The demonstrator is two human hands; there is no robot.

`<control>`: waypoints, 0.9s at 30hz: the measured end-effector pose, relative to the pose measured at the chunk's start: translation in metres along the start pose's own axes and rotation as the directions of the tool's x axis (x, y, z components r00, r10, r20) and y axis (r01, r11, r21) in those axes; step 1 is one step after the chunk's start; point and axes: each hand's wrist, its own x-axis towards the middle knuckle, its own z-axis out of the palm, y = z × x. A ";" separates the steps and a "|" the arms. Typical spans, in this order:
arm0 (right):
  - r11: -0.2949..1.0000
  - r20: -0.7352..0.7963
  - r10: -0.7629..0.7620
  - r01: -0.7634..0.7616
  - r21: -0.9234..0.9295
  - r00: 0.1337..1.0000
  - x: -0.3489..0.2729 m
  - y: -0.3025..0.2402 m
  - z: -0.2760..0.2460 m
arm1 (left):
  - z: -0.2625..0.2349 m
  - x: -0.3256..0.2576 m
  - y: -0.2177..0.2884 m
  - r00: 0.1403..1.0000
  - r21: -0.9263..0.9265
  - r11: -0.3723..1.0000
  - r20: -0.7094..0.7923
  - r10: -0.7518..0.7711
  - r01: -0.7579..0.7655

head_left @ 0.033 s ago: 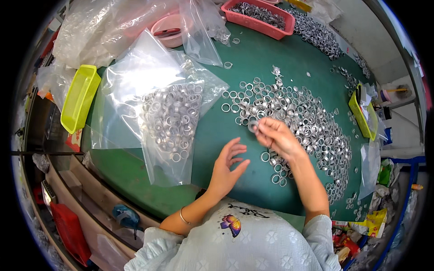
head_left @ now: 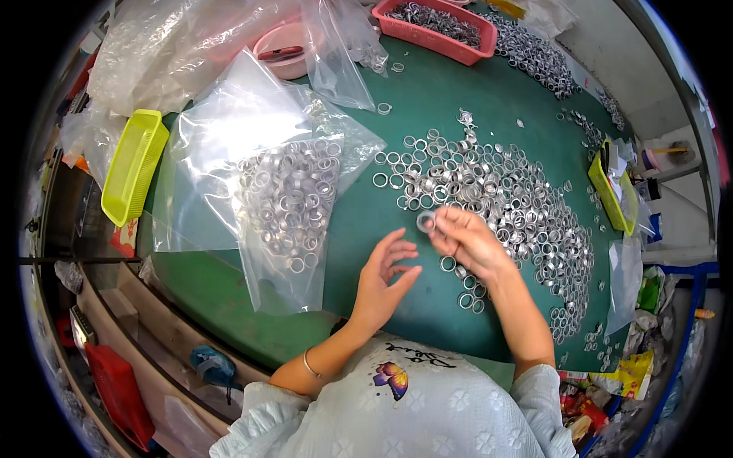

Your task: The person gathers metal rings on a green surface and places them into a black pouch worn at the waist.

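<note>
My right hand (head_left: pixel 471 243) pinches a single silver metal ring (head_left: pixel 425 222) between thumb and fingertips, held up at the near left edge of a wide heap of similar rings (head_left: pixel 527 206). To its left, my left hand (head_left: pixel 385 271) hovers over the green table (head_left: pixel 359 206) with its fingers loosely curved and apart, holding nothing. Farther left lies a clear plastic bag (head_left: pixel 282 294) with many rings (head_left: pixel 294 198) inside it. A few loose rings (head_left: pixel 469 294) lie close below my right hand.
At the far side stand a pink basket (head_left: pixel 435 38) full of small metal parts and a pink bowl (head_left: pixel 286 67) with a red-handled tool. Yellow-green baskets (head_left: pixel 134 172) stand left and right. More metal parts (head_left: pixel 534 61) are piled at the far right. Plastic sheets (head_left: pixel 153 61) cover the far left.
My right hand has shifted very slightly toward me with the ring in its fingers. Everything else looks the same.
</note>
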 end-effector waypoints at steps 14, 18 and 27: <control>0.954 -0.180 -0.295 0.299 -0.009 0.938 -0.045 0.025 0.030 | 0.003 0.006 0.019 0.972 -0.493 0.841 0.169 -0.162 0.225; 0.936 -0.202 -0.221 0.265 0.229 0.954 -0.047 0.023 0.034 | 0.000 0.007 0.022 0.949 -0.595 0.742 0.245 -0.199 0.309; 0.935 -0.203 -0.199 0.247 0.254 0.959 -0.049 0.023 0.039 | -0.008 0.004 0.015 0.911 -0.613 0.680 0.340 -0.233 0.403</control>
